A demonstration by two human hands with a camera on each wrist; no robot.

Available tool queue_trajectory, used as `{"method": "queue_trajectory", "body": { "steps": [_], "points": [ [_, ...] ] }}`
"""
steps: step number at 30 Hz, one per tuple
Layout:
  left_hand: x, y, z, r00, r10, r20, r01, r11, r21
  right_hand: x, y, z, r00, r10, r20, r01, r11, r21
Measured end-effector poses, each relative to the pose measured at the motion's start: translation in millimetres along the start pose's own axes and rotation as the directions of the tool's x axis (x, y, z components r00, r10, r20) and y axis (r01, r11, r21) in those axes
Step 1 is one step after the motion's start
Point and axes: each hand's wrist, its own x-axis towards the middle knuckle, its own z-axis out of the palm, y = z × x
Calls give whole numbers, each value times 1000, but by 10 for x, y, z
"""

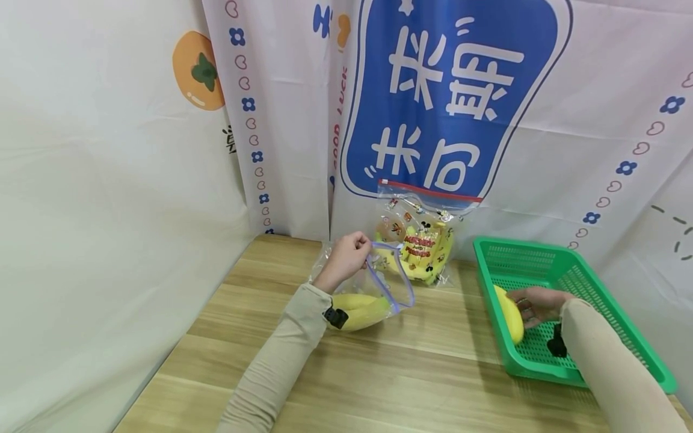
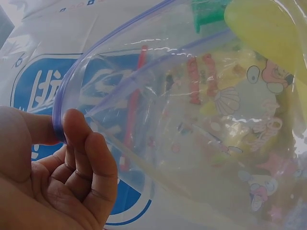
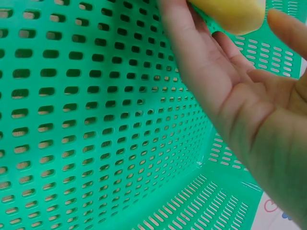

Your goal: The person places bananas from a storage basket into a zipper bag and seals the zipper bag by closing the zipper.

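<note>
My left hand [image 1: 349, 255] pinches the purple rim of a clear zip bag [image 2: 72, 79] between thumb and index finger, its other fingers loosely curled. The bag's mouth gapes, and yellow bananas [image 1: 354, 310] lie in its lower part. Cartoon prints show on the clear plastic. Over at the right, my right hand [image 1: 541, 304] holds a smooth, elongated yellow fruit [image 1: 509, 316] beside the left wall of a green basket [image 1: 547, 355]. The right wrist view catches only one rounded end of the fruit [image 3: 240, 17]; its exact kind cannot be told.
A second clear bag with a red zip [image 1: 428, 191] stands against the curtain at the back, with yellow fruit inside. Wooden tabletop [image 1: 390, 385] spreads in front of the bags. A printed white curtain [image 1: 292, 120] hangs behind, and pale cloth [image 1: 108, 210] borders the left side.
</note>
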Motion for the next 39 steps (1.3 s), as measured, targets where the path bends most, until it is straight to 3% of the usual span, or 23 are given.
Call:
{"method": "queue_trajectory", "body": {
  "steps": [7,20,32,39],
  "points": [
    [7,3,1,1000,0,6,0,1000,10,-31,-30,8,997,-5,71,7,1000,-26],
    [14,10,13,1000,10,10,-11,1000,15,-35,-3,-10,992,-70,100,77,994,-74],
    [22,18,12,1000,12,10,-12,1000,1,-93,-57,-85,985,-162,52,156,982,105],
    [35,7,15,999,30,10,-30,1000,2,-121,-125,-129,953,-277,120,235,930,282]
  ]
}}
